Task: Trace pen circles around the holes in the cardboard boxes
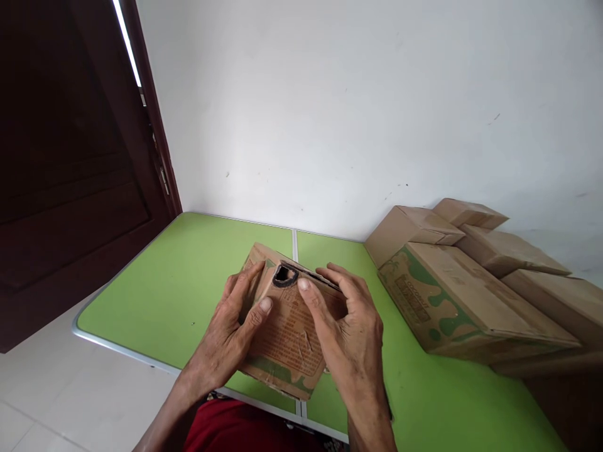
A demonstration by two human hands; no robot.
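A small brown cardboard box [287, 342] with red print and green patches lies near the front edge of a green folding table [188, 276]. A cut-out handle hole shows at its top edge. My left hand [233, 329] grips the box's left side, thumb pressed on the printed face. My right hand [348, 329] wraps over the right side, fingers curled on the top edge and thumb near the hole. Both hands hold the box tilted up from the table.
Several closed cardboard boxes [452, 295] are stacked at the table's right side against the white wall. A dark wooden door [70, 163] stands at the left. White floor tiles show below the table's metal-edged corner. Red cloth covers my lap.
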